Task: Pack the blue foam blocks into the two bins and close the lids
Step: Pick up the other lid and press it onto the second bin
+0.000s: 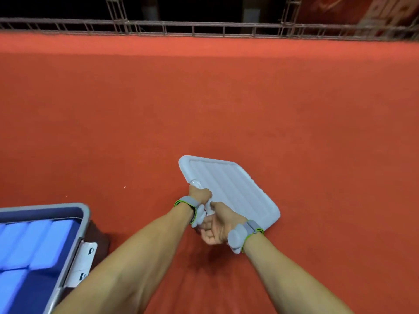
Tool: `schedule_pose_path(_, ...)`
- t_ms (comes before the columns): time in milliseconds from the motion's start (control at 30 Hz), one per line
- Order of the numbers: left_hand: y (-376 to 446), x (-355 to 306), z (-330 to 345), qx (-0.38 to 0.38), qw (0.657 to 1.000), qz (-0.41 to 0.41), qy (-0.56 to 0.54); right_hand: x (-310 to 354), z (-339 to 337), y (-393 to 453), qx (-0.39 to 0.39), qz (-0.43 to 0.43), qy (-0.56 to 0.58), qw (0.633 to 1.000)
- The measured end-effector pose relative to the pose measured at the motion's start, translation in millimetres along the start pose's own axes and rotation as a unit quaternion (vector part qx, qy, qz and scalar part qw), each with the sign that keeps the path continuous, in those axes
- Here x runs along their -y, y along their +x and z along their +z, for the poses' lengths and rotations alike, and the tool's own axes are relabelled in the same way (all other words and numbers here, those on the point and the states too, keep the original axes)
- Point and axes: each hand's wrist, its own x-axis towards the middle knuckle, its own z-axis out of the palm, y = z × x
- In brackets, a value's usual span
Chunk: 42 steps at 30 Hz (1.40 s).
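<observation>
A red carpeted floor (pixel 204 98) fills the view, with a metal railing (pixel 204 29) along its far edge and darkness beyond. At the lower left stands an open bin (pixel 85 214), its grey rim and a white latch (pixel 82 264) showing, with blue blocks (pixel 34 241) packed inside in rows; the frame cuts off most of it, so how full it is cannot be told. Right of centre, both arms reach out to a grey ribbed lid (pixel 233 189), which seems to lie flat on the floor, well apart from the bin. The left hand (pixel 199 194) is curled on the lid's near-left edge, where a pale clip-like piece shows above the knuckles; the right hand (pixel 215 225) closes on the same edge just beside it, though its fingertips are hidden behind the palm and wrist. Both wrists carry grey bands. With both grips crowded on one edge, the lid could sag or swing as it lifts and slip free, and it could come down skewed on the bin rim, leaving the latch unable to catch. The second bin is out of view, and any loose blocks are unseen.
</observation>
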Motion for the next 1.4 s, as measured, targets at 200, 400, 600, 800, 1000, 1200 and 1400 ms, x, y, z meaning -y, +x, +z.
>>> schedule_pose_path(200, -19, 16, -135, -0.027, 0.999, 0.019, 0.015, -19, 98, -15, 0.036, -0.016, -0.167, 0.985)
schedule_pose_path(400, -34, 59, -316, -0.051, 0.996, 0.029, 0.072, -59, 188, 5, -0.122, -0.138, -0.329, 0.926)
schedule_pose_path(600, -65, 100, -437, -0.085, 0.991, 0.07, 0.075, -94, 246, 56, -0.146, -0.154, -0.467, 0.859)
schedule_pose_path(800, -84, 135, -538, -0.092, 0.989, 0.075, 0.093, -118, 327, 96, -0.154, -0.258, -0.56, 0.772)
schedule_pose_path(1000, -100, 169, -599, -0.163, 0.985, 0.026, 0.052, -126, 362, 109, -0.135, -0.316, -0.664, 0.664)
schedule_pose_path(1200, -110, 212, -658, -0.303, 0.949, 0.003, 0.084, -142, 377, 125, -0.101, -0.294, -0.727, 0.612)
schedule_pose_path(1400, -83, 254, -709, -0.287, 0.943, -0.021, 0.165, -156, 403, 143, -0.106, -0.299, -0.772, 0.551)
